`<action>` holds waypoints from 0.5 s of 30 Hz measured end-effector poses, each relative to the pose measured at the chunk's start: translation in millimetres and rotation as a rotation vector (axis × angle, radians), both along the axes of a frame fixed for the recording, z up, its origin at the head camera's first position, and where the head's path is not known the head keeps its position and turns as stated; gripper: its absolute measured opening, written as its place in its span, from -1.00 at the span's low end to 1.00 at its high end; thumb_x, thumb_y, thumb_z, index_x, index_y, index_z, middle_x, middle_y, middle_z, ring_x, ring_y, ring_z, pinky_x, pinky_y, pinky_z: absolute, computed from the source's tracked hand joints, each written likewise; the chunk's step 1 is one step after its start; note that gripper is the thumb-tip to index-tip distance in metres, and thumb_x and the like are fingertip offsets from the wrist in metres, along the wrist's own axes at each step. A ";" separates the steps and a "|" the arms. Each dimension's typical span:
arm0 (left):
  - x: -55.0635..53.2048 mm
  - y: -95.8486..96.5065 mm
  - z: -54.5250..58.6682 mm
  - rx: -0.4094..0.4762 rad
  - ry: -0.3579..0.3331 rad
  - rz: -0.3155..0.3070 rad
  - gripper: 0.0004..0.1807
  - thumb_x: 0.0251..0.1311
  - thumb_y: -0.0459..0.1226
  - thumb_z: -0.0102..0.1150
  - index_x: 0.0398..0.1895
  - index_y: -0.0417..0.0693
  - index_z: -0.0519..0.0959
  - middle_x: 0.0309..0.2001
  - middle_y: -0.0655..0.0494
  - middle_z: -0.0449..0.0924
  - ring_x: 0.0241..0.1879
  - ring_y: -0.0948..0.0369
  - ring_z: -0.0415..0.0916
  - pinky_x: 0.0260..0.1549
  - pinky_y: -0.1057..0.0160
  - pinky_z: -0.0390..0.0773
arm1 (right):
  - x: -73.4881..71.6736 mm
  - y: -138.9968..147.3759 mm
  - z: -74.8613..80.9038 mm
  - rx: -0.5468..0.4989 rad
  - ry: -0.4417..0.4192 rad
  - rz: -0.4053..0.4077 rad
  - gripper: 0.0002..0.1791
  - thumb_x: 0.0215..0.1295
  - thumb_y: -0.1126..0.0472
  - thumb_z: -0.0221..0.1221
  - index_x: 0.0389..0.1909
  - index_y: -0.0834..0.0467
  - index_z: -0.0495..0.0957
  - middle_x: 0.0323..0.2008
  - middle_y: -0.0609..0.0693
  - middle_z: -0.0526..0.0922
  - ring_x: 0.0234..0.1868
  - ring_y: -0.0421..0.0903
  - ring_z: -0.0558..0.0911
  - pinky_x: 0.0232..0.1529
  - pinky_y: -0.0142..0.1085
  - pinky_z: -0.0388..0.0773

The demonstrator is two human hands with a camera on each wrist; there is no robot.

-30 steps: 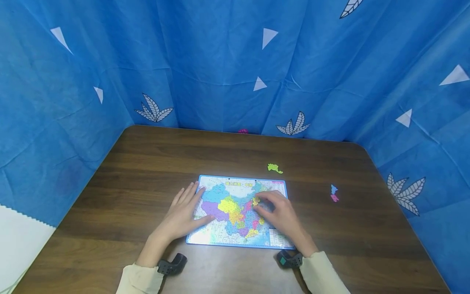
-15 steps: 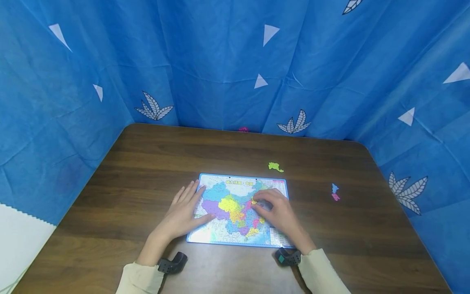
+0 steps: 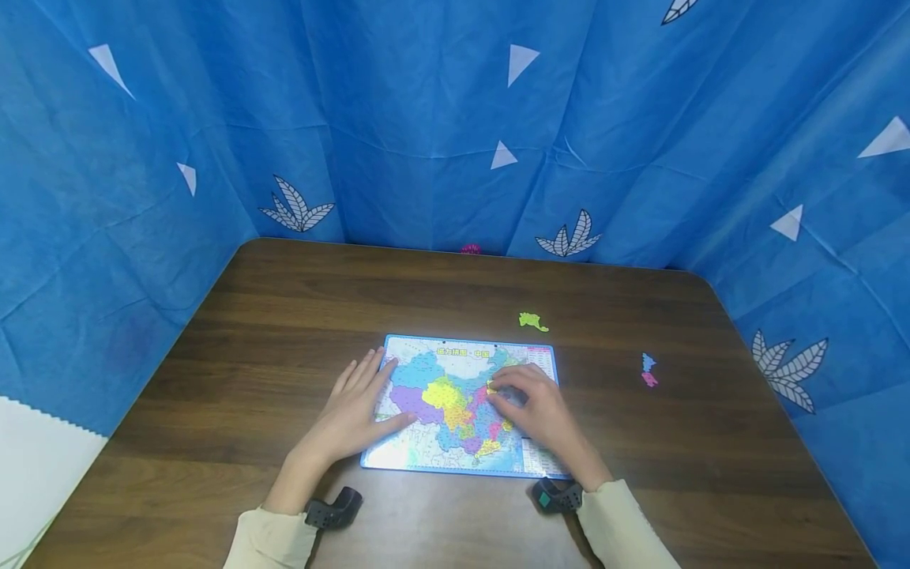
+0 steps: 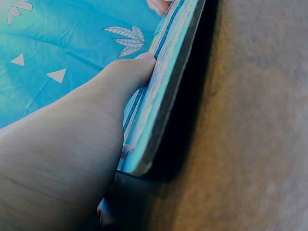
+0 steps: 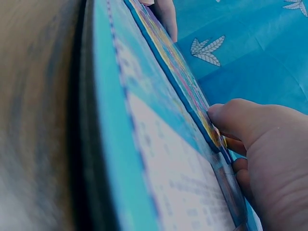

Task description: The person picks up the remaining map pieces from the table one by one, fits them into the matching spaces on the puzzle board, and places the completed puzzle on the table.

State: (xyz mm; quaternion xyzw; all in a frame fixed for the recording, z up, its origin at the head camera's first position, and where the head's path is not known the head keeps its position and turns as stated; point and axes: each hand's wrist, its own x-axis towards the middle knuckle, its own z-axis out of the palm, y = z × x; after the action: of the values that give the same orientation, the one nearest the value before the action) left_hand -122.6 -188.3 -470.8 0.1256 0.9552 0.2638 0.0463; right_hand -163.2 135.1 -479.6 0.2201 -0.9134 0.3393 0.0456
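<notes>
A map puzzle board [image 3: 419,460] with a blue rim lies on the table, its colourful pieces forming a map of China. My left hand [image 3: 353,415] rests flat over the board's left edge, fingers straight and spread; its thumb [image 4: 139,67] touches the board in the left wrist view. Over the right part of the map, my right hand [image 3: 543,407] pinches a small yellow puzzle piece [image 3: 490,387] between thumb and fingertips, right at the map's surface. The fingers cover most of that piece. In the right wrist view the thumb [image 5: 226,113] is low beside the raised layer of pieces.
A yellow-green puzzle piece [image 3: 532,321] lies on the table [image 3: 306,292] beyond the board. Off to the right are a small blue piece [image 3: 648,362] and a pink piece [image 3: 650,380], close together. A blue curtain [image 3: 426,118] hangs behind the table and along its sides.
My right hand has shifted slightly left with the yellow puzzle piece, which now shows less beneath the fingertips. The left hand has stayed in place.
</notes>
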 end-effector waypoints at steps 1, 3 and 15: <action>-0.1 -0.1 0.0 0.000 0.000 0.000 0.08 0.17 0.29 0.25 0.63 -0.08 0.16 0.66 -0.11 -0.05 0.66 -0.10 -0.18 0.57 -0.22 -0.23 | 0.3 -0.2 0.7 0.002 -0.001 -0.001 -0.76 0.19 0.08 0.50 -0.12 -0.07 0.78 0.01 -0.19 0.76 0.12 -0.15 0.64 0.15 -0.08 0.63; -0.3 -0.2 -0.3 -0.002 0.000 0.001 0.08 0.17 0.29 0.25 0.62 -0.08 0.16 0.66 -0.11 -0.05 0.66 -0.10 -0.17 0.57 -0.23 -0.22 | 0.6 -0.4 1.6 0.007 -0.008 -0.005 -0.77 0.19 0.08 0.50 -0.12 -0.07 0.78 0.01 -0.19 0.76 0.12 -0.15 0.64 0.15 -0.08 0.63; -1.4 -0.6 -1.7 -0.010 0.004 -0.004 0.08 0.17 0.30 0.24 0.62 -0.08 0.16 0.66 -0.10 -0.05 0.65 -0.10 -0.16 0.57 -0.23 -0.21 | 1.0 -0.6 1.2 0.015 -0.038 -0.018 -0.77 0.20 0.08 0.50 -0.12 -0.07 0.78 0.02 -0.20 0.75 0.13 -0.14 0.63 0.16 -0.08 0.62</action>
State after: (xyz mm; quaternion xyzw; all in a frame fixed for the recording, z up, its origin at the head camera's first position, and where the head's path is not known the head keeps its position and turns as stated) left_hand -123.9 -188.9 -472.5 0.1280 0.9563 0.2589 0.0453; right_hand -162.2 134.5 -478.4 0.2056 -0.9187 0.3360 0.0294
